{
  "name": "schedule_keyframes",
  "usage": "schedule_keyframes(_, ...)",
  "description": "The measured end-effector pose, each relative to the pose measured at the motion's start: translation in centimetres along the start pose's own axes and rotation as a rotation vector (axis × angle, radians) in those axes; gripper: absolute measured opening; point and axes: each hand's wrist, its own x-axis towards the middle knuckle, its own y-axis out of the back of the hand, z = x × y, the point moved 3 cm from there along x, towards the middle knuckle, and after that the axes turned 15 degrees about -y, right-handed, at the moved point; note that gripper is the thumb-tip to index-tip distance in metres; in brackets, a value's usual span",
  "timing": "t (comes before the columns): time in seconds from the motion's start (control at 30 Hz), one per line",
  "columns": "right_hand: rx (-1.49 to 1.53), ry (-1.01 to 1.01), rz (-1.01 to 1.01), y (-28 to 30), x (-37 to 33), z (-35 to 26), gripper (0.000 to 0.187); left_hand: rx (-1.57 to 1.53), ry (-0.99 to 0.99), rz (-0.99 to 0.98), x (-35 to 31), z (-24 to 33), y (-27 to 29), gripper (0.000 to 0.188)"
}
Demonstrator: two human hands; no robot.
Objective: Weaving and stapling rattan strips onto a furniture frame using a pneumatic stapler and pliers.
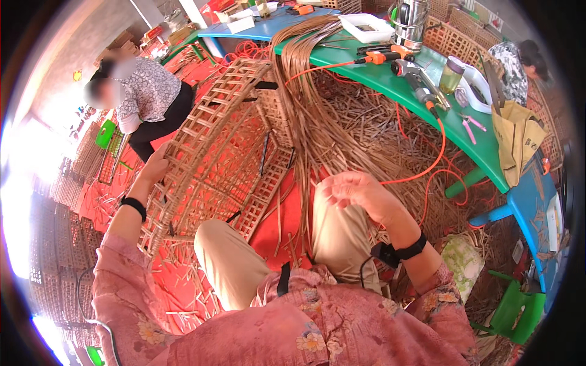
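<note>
A large open-weave wicker basket (229, 85) leans tilted on its side in front of my left knee, with black pieces fastened at some of its joints. My left hand (157, 163) grips the basket's outer left edge, fingers wrapped round the woven frame. Above my right knee, my right hand (354, 190) is raised with its fingers curled together. Whatever may be between those fingers is too small to make out. Just behind it hangs a long bundle of brown flat weaving strips (302, 91), draped off the green table down to the floor.
On the green table (336, 55) are power tools (421, 85) with orange cords, pink-handled pliers (470, 127), a jar (452, 74) and a steel flask (410, 24). A person (149, 91) bends at the left; another (516, 67) is at the right. A green chair (516, 311) stands lower right. Strip scraps litter the red floor.
</note>
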Motion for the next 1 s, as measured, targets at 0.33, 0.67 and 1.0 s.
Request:
schedule_keyframes(0.33, 0.105, 0.098, 0.587, 15.7, 18.3, -3.5, 0.024, 0.186, -0.05, 0.144, -0.9, 0.3, -0.1, 0.064)
schedule_keyframes(0.67, -0.133, 0.273, 1.034, 23.9, 47.5, -11.2, 0.028, -0.099, 0.088, 0.327, -2.4, 1.2, -2.1, 0.053)
schedule_keyframes(1.0, -0.655, 0.212, 1.308, 25.6, 49.6, -13.7, 0.032, 0.001, 0.138, 0.402, -3.2, 0.4, -2.1, 0.053)
